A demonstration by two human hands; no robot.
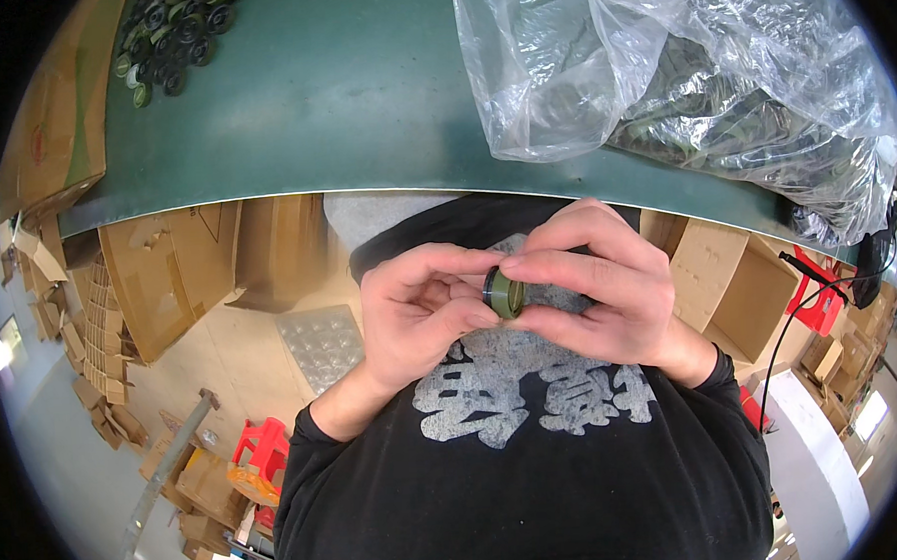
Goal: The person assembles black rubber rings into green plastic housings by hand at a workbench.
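Note:
Between the fingertips of both hands is a small round olive-green cap (507,295) with a black rim on its left side. My left hand (414,301) pinches the black-rimmed side with thumb and forefinger. My right hand (604,283) grips the green side, thumb below and fingers above. The cap is held in front of my chest, just short of the table's near edge, with its round face turned to the right. At the far left of the table lies a heap of similar green and black round caps (173,37).
The dark green table (361,104) spans the far side. A clear plastic bag (720,78) with dark green contents lies on its right. Cardboard boxes (168,277) stand below the table, with another open box (759,291) at right. A red stool (262,450) is at lower left.

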